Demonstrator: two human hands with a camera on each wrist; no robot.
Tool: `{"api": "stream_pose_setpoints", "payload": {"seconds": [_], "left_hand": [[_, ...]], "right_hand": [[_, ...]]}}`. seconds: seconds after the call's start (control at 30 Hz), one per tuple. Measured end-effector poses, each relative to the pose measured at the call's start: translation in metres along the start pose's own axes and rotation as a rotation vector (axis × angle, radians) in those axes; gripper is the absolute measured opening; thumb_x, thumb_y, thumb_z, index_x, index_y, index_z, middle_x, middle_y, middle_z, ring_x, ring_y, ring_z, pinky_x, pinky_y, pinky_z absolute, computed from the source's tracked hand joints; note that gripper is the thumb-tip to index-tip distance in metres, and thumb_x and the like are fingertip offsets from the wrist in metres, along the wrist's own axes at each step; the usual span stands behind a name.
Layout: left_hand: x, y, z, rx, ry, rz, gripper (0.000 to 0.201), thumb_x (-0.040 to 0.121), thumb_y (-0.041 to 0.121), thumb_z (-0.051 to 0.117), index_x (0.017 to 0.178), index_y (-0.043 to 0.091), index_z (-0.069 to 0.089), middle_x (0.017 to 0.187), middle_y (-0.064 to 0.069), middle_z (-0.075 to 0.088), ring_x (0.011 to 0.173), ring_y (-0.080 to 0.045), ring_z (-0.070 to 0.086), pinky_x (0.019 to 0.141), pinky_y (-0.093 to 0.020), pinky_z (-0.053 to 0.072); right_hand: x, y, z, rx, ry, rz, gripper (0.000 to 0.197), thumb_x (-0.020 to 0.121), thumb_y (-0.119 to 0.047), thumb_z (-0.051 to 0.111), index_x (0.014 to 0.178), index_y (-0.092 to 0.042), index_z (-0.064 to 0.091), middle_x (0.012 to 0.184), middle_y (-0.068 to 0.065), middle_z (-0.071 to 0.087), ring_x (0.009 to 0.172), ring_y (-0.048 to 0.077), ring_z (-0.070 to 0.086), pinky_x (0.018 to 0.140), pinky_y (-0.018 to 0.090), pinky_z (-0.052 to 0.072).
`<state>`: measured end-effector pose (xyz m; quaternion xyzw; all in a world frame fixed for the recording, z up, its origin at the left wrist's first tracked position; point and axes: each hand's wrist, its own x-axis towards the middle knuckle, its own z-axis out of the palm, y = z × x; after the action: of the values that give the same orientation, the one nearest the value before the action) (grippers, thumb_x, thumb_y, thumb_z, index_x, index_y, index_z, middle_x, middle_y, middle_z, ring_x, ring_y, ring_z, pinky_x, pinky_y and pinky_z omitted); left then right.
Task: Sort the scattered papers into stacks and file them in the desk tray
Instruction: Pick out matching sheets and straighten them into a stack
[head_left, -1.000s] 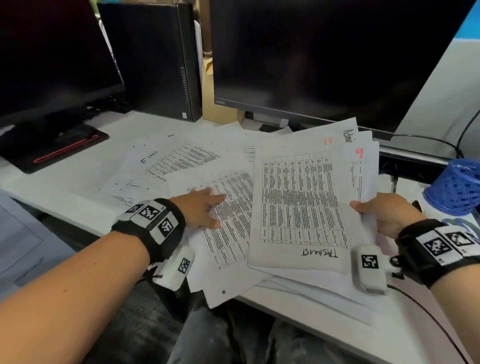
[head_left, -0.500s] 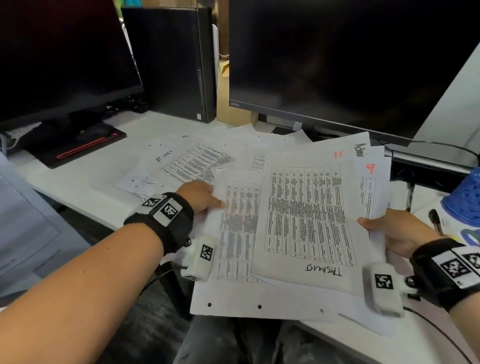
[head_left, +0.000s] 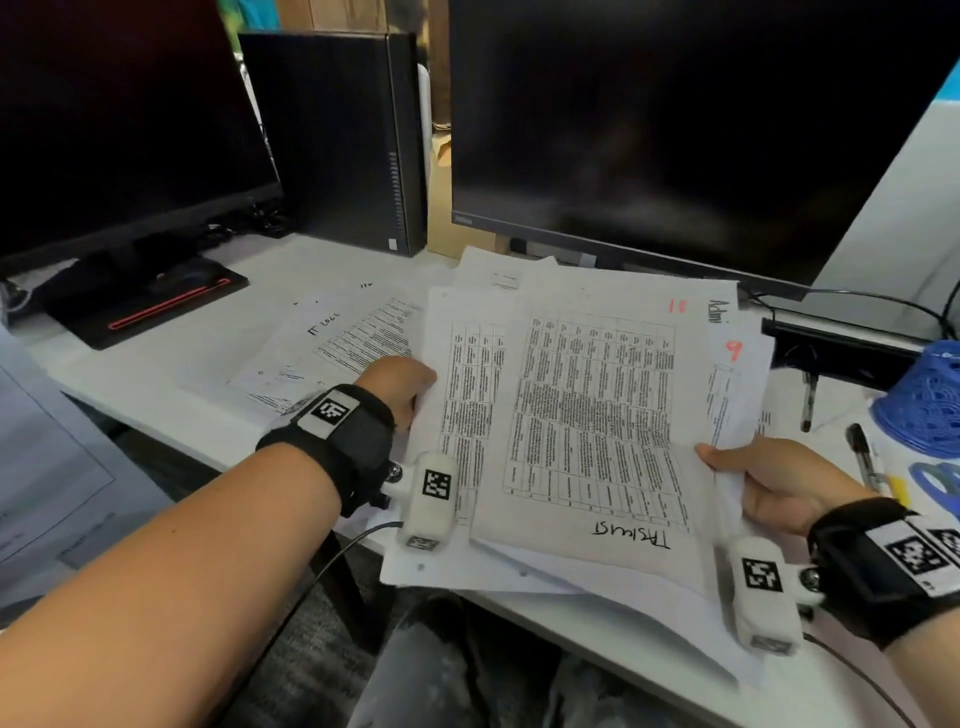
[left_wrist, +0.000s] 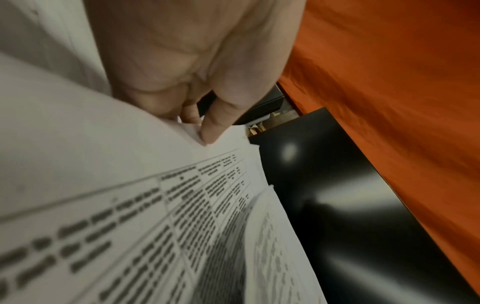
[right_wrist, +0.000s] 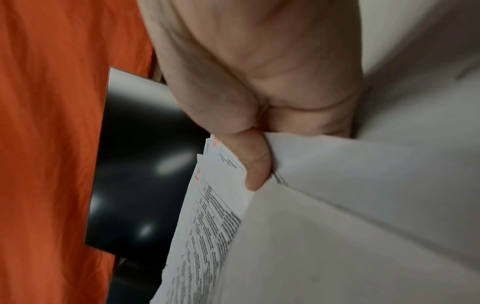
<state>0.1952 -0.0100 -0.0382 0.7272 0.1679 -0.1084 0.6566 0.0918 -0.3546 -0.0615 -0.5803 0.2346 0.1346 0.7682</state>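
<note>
A loose stack of printed sheets (head_left: 597, 415) is held above the desk's front edge, its top page a table with "TASKLIST" handwritten on it. My right hand (head_left: 769, 478) grips the stack's right edge, thumb (right_wrist: 255, 168) on top of the stack of sheets (right_wrist: 337, 226). My left hand (head_left: 400, 382) pinches the left edge of a lower printed sheet (head_left: 467, 415), thumb (left_wrist: 215, 123) pressing on that sheet (left_wrist: 130, 185). More papers (head_left: 337, 343) lie scattered on the white desk (head_left: 156, 374) to the left. No desk tray is in view.
Two dark monitors (head_left: 675, 130) (head_left: 114, 119) and a black computer case (head_left: 337, 140) stand at the back. A blue mesh basket (head_left: 930, 400) and pens (head_left: 862, 457) sit at the right. Cables run behind the right monitor.
My left hand has lifted a printed sheet off the desk and brought it up under the stack in my right hand. The stack has risen slightly.
</note>
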Motion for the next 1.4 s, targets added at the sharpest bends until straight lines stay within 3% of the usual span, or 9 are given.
{"api": "stream_pose_setpoints", "payload": {"seconds": [0.17,0.23,0.33,0.53,0.73,0.97,1.13,1.23,1.4], "left_hand": [[0.01,-0.015,0.007,0.035,0.052,0.021,0.064,0.064,0.01,0.075,0.124,0.0,0.053,0.121,-0.025,0.06,0.109,-0.039,0.061,0.092,-0.047,0.051],[0.019,-0.02,0.006,0.051,0.044,0.031,0.079,0.054,0.014,0.076,0.128,0.006,0.049,0.122,-0.022,0.06,0.107,-0.037,0.062,0.091,-0.052,0.051],[-0.008,-0.004,0.011,0.234,0.04,0.064,0.058,0.079,0.013,0.071,0.131,0.007,0.047,0.127,-0.016,0.058,0.112,-0.035,0.059,0.095,-0.047,0.05],[-0.016,0.005,0.008,0.535,0.18,0.117,0.049,0.09,0.019,0.061,0.133,0.0,0.044,0.131,-0.017,0.054,0.118,-0.035,0.053,0.099,-0.039,0.046],[-0.026,0.003,0.011,0.176,0.06,0.217,0.019,0.088,0.005,0.06,0.102,0.018,0.061,0.101,-0.003,0.068,0.095,-0.023,0.065,0.075,-0.027,0.051],[-0.026,0.007,0.004,-0.069,0.011,0.327,0.024,0.089,0.004,0.059,0.11,0.015,0.063,0.099,0.001,0.071,0.088,-0.015,0.068,0.078,-0.029,0.054],[-0.025,0.006,-0.002,-0.131,0.042,0.365,0.025,0.091,0.004,0.056,0.111,0.019,0.061,0.098,0.006,0.07,0.084,-0.005,0.067,0.065,-0.016,0.05],[-0.025,0.002,0.001,-0.146,-0.009,0.331,0.023,0.092,0.003,0.055,0.105,0.021,0.062,0.096,0.004,0.071,0.078,-0.006,0.07,0.06,-0.018,0.053],[-0.028,-0.003,0.018,-0.178,-0.012,0.307,0.026,0.09,0.002,0.057,0.11,0.019,0.061,0.106,-0.004,0.07,0.094,-0.02,0.069,0.084,-0.038,0.055]], "right_hand": [[-0.003,0.003,0.008,-0.115,0.009,-0.044,0.103,0.02,-0.012,0.096,0.116,0.0,0.061,0.109,0.02,0.07,0.091,0.031,0.071,0.068,0.039,0.06],[-0.005,0.001,0.012,-0.208,0.027,-0.078,0.064,0.054,-0.004,0.086,0.113,-0.003,0.062,0.106,0.019,0.071,0.093,0.034,0.069,0.076,0.041,0.059],[-0.006,-0.006,0.016,-0.314,0.155,-0.14,0.02,0.083,0.004,0.065,0.101,-0.003,0.065,0.1,0.018,0.072,0.092,0.033,0.068,0.088,0.048,0.053],[0.011,-0.013,0.011,-0.481,0.348,-0.149,0.034,0.082,0.003,0.067,0.115,-0.005,0.061,0.1,0.018,0.07,0.091,0.037,0.068,0.085,0.055,0.054],[0.013,-0.013,0.018,-0.643,0.431,-0.203,0.07,0.071,-0.017,0.082,0.131,-0.006,0.048,0.12,0.014,0.059,0.102,0.032,0.063,0.087,0.05,0.054],[0.011,-0.019,0.004,-0.512,0.506,-0.256,0.032,0.078,0.005,0.071,0.105,-0.007,0.061,0.092,0.022,0.069,0.077,0.035,0.069,0.072,0.046,0.059],[0.005,-0.022,-0.006,-0.299,0.421,-0.254,0.03,0.085,0.005,0.063,0.114,0.003,0.061,0.093,0.02,0.065,0.066,0.026,0.06,0.047,0.024,0.056],[0.011,-0.018,-0.004,-0.173,0.327,-0.173,0.036,0.09,0.003,0.056,0.126,0.005,0.053,0.097,0.02,0.064,0.071,0.025,0.059,0.054,0.028,0.059],[0.012,-0.009,0.014,-0.237,0.25,-0.193,0.06,0.08,-0.022,0.076,0.13,-0.005,0.047,0.115,0.003,0.065,0.093,0.024,0.065,0.082,0.038,0.055]]}}
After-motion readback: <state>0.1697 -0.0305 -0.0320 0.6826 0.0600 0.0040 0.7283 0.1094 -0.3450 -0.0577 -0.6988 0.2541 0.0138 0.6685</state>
